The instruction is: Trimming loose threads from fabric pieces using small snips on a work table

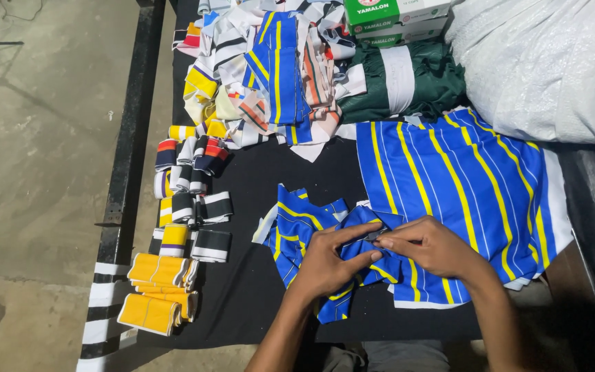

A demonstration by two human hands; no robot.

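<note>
Lower centre: blue cloth piece (352, 265) with yellow stripes, smooth synthetic-looking knit with a slight sheen, pinched between left hand (325, 265) and right hand (428, 248). Right: larger striped fabric panel (470, 179), same finish. Table cover (242, 289): matt black cloth. Lower left: folded yellow rib-knit bands (156, 289), matt. Top centre: dark green fabric (435, 83), soft gloss. Upper right: white plastic bag (552, 62), crinkled and shiny. Left: floor (36, 172), rough concrete.
</note>
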